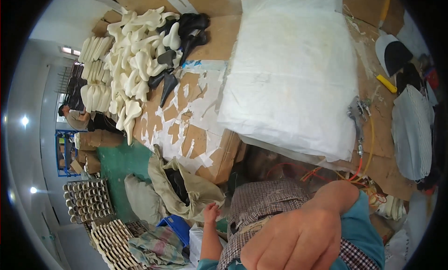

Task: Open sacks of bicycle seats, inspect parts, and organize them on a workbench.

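Note:
My right hand [294, 239] is raised close to the camera, back of the hand showing, fingers folded into a fist. What it grips, if anything, is hidden. Low at my left side, my left hand [211, 213] hangs near an opened beige sack [200, 193], fingers half curled and apart, nothing visible in them. In front of me a thick pad covered in white sheeting [289, 79] lies on the cardboard-topped table. To its right lies a metal air or spray gun [358, 109] with red and yellow hoses. Neither hand touches these things.
Cream saddle-shaped pieces [140, 60] are heaped at the far left, with black ones [189, 34] beside them. A yellow-handled tool [386, 83] and a grey mesh-like piece [413, 132] lie right. Racks of parts [88, 200], a blue bin [176, 229] and a person [77, 118] are left.

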Motion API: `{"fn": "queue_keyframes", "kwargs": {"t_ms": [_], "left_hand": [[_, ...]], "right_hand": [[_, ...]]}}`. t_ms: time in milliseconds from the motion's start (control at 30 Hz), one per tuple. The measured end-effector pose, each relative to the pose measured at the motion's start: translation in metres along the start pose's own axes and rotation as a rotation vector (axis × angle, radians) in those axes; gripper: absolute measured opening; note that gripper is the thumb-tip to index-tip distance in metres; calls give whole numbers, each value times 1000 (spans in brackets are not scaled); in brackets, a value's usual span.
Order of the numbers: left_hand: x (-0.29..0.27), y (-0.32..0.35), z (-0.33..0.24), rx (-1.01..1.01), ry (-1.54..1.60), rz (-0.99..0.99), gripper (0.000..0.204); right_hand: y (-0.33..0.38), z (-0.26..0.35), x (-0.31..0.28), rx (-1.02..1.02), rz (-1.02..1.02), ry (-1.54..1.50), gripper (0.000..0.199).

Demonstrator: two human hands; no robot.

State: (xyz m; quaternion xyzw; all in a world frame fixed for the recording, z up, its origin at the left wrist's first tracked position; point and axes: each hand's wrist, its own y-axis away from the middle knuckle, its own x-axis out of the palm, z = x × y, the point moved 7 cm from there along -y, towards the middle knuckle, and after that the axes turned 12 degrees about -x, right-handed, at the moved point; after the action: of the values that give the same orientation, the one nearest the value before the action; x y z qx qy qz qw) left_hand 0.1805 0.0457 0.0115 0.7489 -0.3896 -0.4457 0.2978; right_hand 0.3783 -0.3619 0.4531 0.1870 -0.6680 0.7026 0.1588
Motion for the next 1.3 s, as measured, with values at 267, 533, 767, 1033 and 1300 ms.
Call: {"fn": "queue_keyframes", "kwargs": {"t_ms": [267, 533, 767, 1033, 1300], "left_hand": [[-29, -5, -119, 400, -133, 188, 18], [-138, -78, -160, 311, 390, 51, 19], [-197, -184, -61, 188, 135, -135, 29], [-356, -104, -24, 208, -339, -1054, 48], [-323, -140, -37, 208, 125, -604, 33]], "right_hand": [[10, -137, -11, -478, -317, -45, 5], [-13, -331, -19, 437, 101, -245, 11], [32, -442, -58, 823, -87, 33, 7], [212, -437, -169, 1642, 654, 776, 10], [313, -325, -240, 2022, 1330, 1345, 23]]}}
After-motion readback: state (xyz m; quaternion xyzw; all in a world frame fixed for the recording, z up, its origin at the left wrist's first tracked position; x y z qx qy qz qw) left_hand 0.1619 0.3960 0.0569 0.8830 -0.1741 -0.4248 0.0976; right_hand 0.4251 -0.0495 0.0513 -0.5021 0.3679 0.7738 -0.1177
